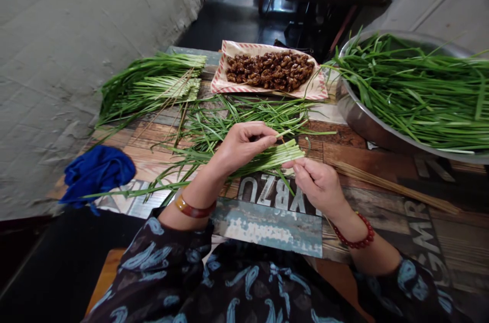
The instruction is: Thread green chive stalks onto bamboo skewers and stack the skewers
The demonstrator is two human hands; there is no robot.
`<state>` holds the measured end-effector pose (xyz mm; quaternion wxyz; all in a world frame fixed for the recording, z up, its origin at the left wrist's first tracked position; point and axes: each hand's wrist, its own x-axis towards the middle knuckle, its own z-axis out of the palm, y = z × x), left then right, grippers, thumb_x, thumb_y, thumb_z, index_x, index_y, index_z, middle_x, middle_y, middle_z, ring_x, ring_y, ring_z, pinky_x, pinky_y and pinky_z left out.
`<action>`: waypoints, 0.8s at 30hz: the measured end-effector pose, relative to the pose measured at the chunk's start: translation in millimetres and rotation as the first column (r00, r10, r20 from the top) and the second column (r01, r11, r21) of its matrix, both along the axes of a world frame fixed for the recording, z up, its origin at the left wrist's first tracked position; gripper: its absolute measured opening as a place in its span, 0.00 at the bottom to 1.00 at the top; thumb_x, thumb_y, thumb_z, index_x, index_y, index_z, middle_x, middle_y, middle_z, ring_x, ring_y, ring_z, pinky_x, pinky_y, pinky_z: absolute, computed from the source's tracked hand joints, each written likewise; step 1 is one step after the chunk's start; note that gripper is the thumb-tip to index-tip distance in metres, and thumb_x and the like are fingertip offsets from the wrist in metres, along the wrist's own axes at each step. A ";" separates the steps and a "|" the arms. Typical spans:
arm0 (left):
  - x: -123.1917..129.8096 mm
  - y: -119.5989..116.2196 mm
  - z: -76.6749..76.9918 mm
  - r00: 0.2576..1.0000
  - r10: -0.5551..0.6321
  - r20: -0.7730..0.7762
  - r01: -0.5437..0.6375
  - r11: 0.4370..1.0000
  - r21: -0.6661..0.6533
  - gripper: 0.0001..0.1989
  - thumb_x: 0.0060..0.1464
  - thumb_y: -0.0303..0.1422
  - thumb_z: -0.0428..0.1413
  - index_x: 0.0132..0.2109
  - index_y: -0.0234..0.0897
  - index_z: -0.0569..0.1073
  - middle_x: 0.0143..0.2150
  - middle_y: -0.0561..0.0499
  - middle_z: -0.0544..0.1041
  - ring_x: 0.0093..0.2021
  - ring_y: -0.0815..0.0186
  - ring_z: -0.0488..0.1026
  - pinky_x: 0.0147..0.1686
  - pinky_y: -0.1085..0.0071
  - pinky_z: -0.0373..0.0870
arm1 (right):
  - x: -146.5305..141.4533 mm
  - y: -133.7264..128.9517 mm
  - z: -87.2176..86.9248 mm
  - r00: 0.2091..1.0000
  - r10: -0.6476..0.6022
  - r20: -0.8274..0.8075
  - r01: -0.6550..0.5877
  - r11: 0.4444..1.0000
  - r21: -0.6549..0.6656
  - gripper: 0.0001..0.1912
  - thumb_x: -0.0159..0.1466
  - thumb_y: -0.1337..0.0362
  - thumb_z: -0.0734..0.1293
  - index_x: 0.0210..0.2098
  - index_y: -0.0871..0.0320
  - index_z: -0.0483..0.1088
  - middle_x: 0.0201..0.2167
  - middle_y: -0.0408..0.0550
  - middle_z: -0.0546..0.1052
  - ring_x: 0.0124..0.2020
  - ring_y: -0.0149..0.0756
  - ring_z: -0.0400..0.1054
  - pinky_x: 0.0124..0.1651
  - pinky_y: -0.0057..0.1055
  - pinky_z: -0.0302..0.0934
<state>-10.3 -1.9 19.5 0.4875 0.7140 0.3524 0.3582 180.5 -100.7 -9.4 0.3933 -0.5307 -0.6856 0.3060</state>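
Observation:
My left hand (pixel 246 144) is closed, with a garlic chive stalk pinched between thumb and fingertips. Just under it lies a row of garlic chives (pixel 280 156), their pale cut ends lined up toward the right. My right hand (pixel 317 183) is closed at those cut ends, pinching a thin bamboo skewer (pixel 327 222). The skewer's lower end shows below my right palm, and what seems to be its tip rises by the left fingertips; fingers and stalks hide the middle. Loose garlic chives (pixel 225 119) are spread on the table beyond my hands.
Skewered chive bunches (pixel 164 83) lie at back left, above a blue cloth (pixel 98 170). A paper-lined tray (pixel 218 76) of brown, glossy pieces (pixel 271 71) stands at the back. Right are a metal basin (pixel 353 109) heaped with chives and a bundle of bamboo skewers (pixel 397 188).

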 end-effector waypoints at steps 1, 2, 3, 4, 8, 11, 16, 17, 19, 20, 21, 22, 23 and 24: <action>0.0 0.0 0.3 1.000 0.001 -0.002 -0.001 1.000 0.010 0.09 0.54 0.35 0.60 0.35 0.34 0.81 0.29 0.51 0.76 0.30 0.70 0.68 0.32 0.73 0.62 | -0.3 0.1 -0.1 1.000 -0.001 0.000 0.001 1.000 0.000 0.15 0.69 0.64 0.57 0.39 0.60 0.75 0.15 0.39 0.66 0.18 0.29 0.62 0.23 0.25 0.55; 0.1 -0.1 0.6 1.000 0.002 -0.005 -0.002 1.000 0.022 0.09 0.54 0.35 0.60 0.34 0.34 0.81 0.29 0.51 0.76 0.30 0.70 0.68 0.32 0.73 0.62 | -0.6 0.3 -0.1 1.000 -0.002 0.001 0.002 1.000 -0.001 0.15 0.69 0.64 0.57 0.39 0.60 0.75 0.16 0.40 0.66 0.18 0.29 0.62 0.23 0.25 0.55; 0.2 -0.1 0.9 1.000 0.003 -0.010 -0.002 1.000 0.030 0.09 0.55 0.35 0.59 0.34 0.34 0.81 0.29 0.51 0.76 0.30 0.70 0.68 0.32 0.73 0.62 | -0.8 0.5 0.0 1.000 -0.004 0.003 0.004 1.000 0.001 0.15 0.69 0.64 0.57 0.38 0.60 0.75 0.16 0.40 0.66 0.18 0.29 0.62 0.23 0.25 0.56; 0.3 -0.2 1.2 1.000 0.002 -0.015 -0.001 0.999 0.035 0.09 0.54 0.35 0.59 0.34 0.33 0.81 0.29 0.51 0.76 0.29 0.71 0.68 0.32 0.73 0.62 | -1.0 0.7 0.0 1.000 -0.005 0.005 0.005 1.000 0.004 0.15 0.69 0.64 0.57 0.38 0.60 0.75 0.16 0.40 0.67 0.18 0.28 0.62 0.23 0.25 0.56; 0.6 -0.3 2.0 1.000 -0.016 -0.011 0.016 1.000 0.016 0.10 0.54 0.36 0.59 0.32 0.32 0.80 0.28 0.51 0.75 0.29 0.71 0.67 0.31 0.74 0.62 | -1.2 1.2 -0.1 1.000 -0.002 0.012 0.002 1.000 0.016 0.14 0.69 0.65 0.57 0.37 0.60 0.74 0.16 0.39 0.66 0.18 0.27 0.61 0.23 0.25 0.54; 0.6 -0.4 2.3 0.999 -0.032 0.008 0.032 0.999 -0.019 0.11 0.54 0.37 0.60 0.31 0.32 0.79 0.28 0.51 0.75 0.29 0.71 0.67 0.31 0.74 0.62 | -0.8 1.2 -1.1 1.000 0.006 0.008 -0.006 1.000 0.023 0.14 0.69 0.65 0.57 0.37 0.60 0.73 0.17 0.38 0.65 0.18 0.27 0.60 0.23 0.25 0.53; 0.0 -0.2 2.6 0.999 -0.041 0.025 0.043 0.997 -0.067 0.12 0.54 0.37 0.60 0.31 0.31 0.79 0.28 0.50 0.76 0.29 0.71 0.68 0.31 0.74 0.62 | -0.3 1.1 -1.8 1.000 0.024 0.005 -0.024 0.999 0.035 0.13 0.70 0.65 0.57 0.36 0.60 0.72 0.17 0.38 0.64 0.18 0.26 0.59 0.24 0.25 0.53; -0.1 -0.2 2.7 0.999 -0.046 0.023 0.048 0.996 -0.074 0.12 0.54 0.38 0.60 0.31 0.31 0.79 0.29 0.50 0.76 0.29 0.70 0.68 0.31 0.74 0.62 | -0.3 1.1 -1.8 1.000 0.026 0.007 -0.026 0.999 0.037 0.13 0.70 0.65 0.57 0.36 0.60 0.71 0.17 0.37 0.64 0.18 0.26 0.58 0.25 0.25 0.53; -0.4 0.0 2.6 0.997 -0.072 0.014 0.073 0.994 -0.081 0.13 0.54 0.38 0.60 0.32 0.30 0.79 0.29 0.49 0.76 0.30 0.70 0.69 0.31 0.74 0.63 | -0.5 1.2 -1.9 1.000 0.026 0.006 -0.026 0.999 0.039 0.13 0.70 0.65 0.57 0.36 0.60 0.71 0.17 0.37 0.63 0.18 0.26 0.58 0.25 0.25 0.53; -0.5 0.1 2.4 0.996 -0.089 0.011 0.090 0.993 -0.079 0.13 0.54 0.38 0.60 0.32 0.31 0.79 0.29 0.49 0.76 0.30 0.70 0.69 0.31 0.74 0.63 | -0.6 1.3 -2.1 1.000 0.025 0.004 -0.025 0.999 0.039 0.13 0.70 0.65 0.57 0.36 0.60 0.71 0.17 0.37 0.63 0.18 0.26 0.58 0.25 0.25 0.53; -0.7 0.4 2.2 0.994 -0.107 0.006 0.107 0.992 -0.072 0.13 0.55 0.38 0.59 0.31 0.31 0.79 0.29 0.49 0.76 0.30 0.70 0.69 0.31 0.74 0.63 | -0.7 1.3 -2.5 1.000 0.025 0.003 -0.025 0.999 0.037 0.13 0.70 0.65 0.57 0.36 0.60 0.71 0.17 0.37 0.63 0.18 0.26 0.58 0.25 0.25 0.53; -0.9 0.7 2.0 0.992 -0.123 -0.002 0.123 0.991 -0.057 0.12 0.55 0.37 0.59 0.31 0.31 0.79 0.29 0.50 0.76 0.30 0.70 0.68 0.32 0.74 0.64 | -0.7 1.4 -2.9 1.000 0.023 0.001 -0.024 0.999 0.033 0.13 0.70 0.65 0.57 0.36 0.60 0.71 0.17 0.37 0.63 0.18 0.26 0.58 0.25 0.25 0.53; -1.1 1.2 1.8 0.991 -0.130 -0.009 0.130 0.991 -0.032 0.12 0.55 0.37 0.59 0.31 0.31 0.79 0.29 0.50 0.75 0.30 0.70 0.68 0.32 0.74 0.64 | -0.5 1.5 -3.4 1.000 0.025 -0.001 -0.024 0.999 0.030 0.13 0.70 0.64 0.57 0.36 0.60 0.71 0.17 0.37 0.63 0.18 0.26 0.59 0.25 0.25 0.53; -1.3 1.7 1.6 0.992 -0.128 -0.011 0.128 0.992 0.001 0.11 0.55 0.36 0.59 0.32 0.32 0.80 0.29 0.50 0.75 0.31 0.70 0.69 0.34 0.73 0.65 | -0.3 1.6 -4.0 1.000 0.028 -0.007 -0.028 0.999 0.025 0.13 0.70 0.64 0.57 0.36 0.60 0.71 0.17 0.37 0.63 0.18 0.26 0.59 0.26 0.25 0.54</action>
